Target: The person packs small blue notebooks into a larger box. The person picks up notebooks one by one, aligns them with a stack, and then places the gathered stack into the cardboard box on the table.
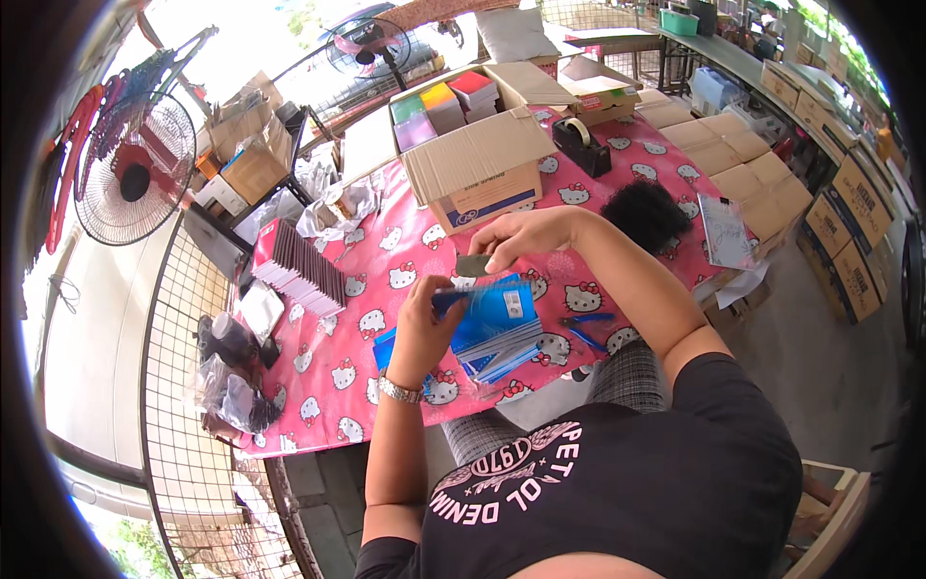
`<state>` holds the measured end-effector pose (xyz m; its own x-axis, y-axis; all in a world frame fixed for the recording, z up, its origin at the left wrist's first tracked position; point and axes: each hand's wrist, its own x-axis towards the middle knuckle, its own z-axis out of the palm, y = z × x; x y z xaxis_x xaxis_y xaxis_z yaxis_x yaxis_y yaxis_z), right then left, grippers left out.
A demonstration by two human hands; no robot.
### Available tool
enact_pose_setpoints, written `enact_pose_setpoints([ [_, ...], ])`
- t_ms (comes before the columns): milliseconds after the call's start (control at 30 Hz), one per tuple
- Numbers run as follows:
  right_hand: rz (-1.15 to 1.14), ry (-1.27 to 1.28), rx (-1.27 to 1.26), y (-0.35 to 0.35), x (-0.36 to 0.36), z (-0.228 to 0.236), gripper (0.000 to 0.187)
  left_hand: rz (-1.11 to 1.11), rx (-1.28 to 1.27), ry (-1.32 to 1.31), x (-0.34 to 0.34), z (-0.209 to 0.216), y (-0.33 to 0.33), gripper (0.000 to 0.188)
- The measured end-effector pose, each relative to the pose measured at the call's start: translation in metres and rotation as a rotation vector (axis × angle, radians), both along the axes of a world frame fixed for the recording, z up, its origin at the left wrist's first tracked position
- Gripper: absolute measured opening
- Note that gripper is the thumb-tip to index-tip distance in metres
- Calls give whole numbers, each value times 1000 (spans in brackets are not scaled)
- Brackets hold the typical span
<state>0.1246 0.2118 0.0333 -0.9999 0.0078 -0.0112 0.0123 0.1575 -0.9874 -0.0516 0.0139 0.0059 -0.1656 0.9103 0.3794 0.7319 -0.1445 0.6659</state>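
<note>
My left hand (424, 323) is closed on the raised edge of a blue booklet (449, 301). Just beyond it, my right hand (526, 236) pinches a small, flat, grey-green piece (473, 265) between thumb and fingers; its exact kind is unclear. Below both hands lies a stack of blue booklets (497, 333) with white page edges, near the front of the table. Some blue material (384, 352) shows to the left of my left wrist, partly hidden by it. Blue-handled pliers (588, 330) lie open to the right of the stack.
The table has a pink patterned cloth (323, 372). A stack of red-covered booklets (294, 275) stands left. Beyond my hands is an open carton (482, 188) of coloured booklets. A black tape dispenser (582, 150), a black fuzzy bundle (644, 214) and a white board (725, 234) sit right.
</note>
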Motion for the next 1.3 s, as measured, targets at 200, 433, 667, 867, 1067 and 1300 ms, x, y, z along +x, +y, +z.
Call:
enact_pose_setpoints([
  [200, -17, -31, -242, 1, -11, -10, 58, 15, -52, -52, -2, 1, 1, 26],
  [433, -136, -29, -232, 13, -18, -29, 65, -47, -19, -109, -5, -3, 9, 24],
  [667, 16, 94, -354, 19, -19, -40, 64, -39, -105, -153, -13, -11, 14, 25],
  [867, 12, 44, -172, 30, -19, -43, 71, -90, -16, -97, -11, -11, 22, 26],
  [1067, -101, 248, -549, 18, -4, -42, 74, -104, -94, -109, -21, -16, 24, 24],
  [1300, 65, 226, -585, 13, -16, -30, 56, -192, -93, -265, -26, -19, 23, 22],
])
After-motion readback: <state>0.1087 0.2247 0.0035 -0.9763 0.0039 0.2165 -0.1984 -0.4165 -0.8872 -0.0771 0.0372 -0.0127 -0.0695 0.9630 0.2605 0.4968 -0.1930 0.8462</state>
